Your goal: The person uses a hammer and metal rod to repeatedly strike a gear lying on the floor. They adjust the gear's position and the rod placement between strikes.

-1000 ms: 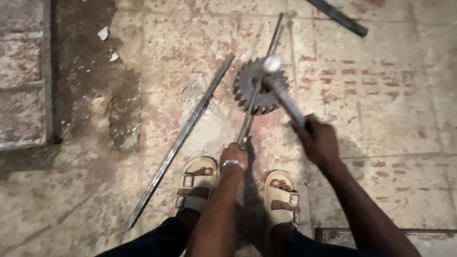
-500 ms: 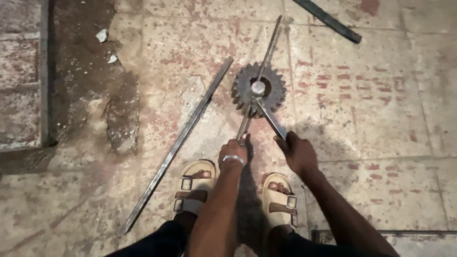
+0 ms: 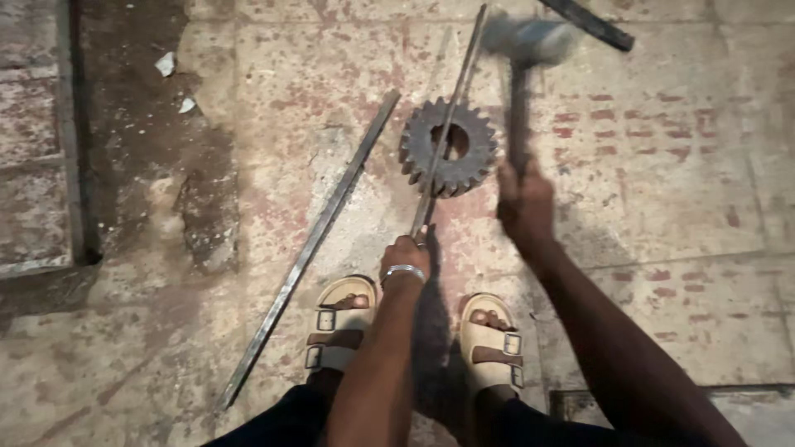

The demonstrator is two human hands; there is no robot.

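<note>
Both hands are closed tight on what they hold. Left hand (image 3: 405,253), a metal bangle (image 3: 402,271) at its wrist, wraps its grip round the near end of a thin metal rod (image 3: 448,124); right hand (image 3: 523,199) is clenched round the handle of a hammer (image 3: 524,51), whose grey head is raised and blurred near the top of the view.

From the left hand the rod runs up and away across the floor (image 3: 662,207), passing over the centre hole of a dark toothed gear (image 3: 450,147). This gear lies flat on the floor just ahead of the person's feet — the rod crosses it, though whether the rod goes through the hole or only lies across it I cannot tell. The hammer's handle stands just to the right of the gear, its head beyond the gear's far edge.

A long flat metal bar (image 3: 313,246) lies on the floor to the left of the gear, slanting from near the gear's upper left down toward the left sandal (image 3: 338,323). The right sandal (image 3: 492,341) sits below the gear. Another dark bar (image 3: 590,22) lies at the top edge — well apart from the hands. The floor is worn and stained, with a patch of dark dirt (image 3: 132,141) and two small pale scraps (image 3: 166,64) at the left
</note>
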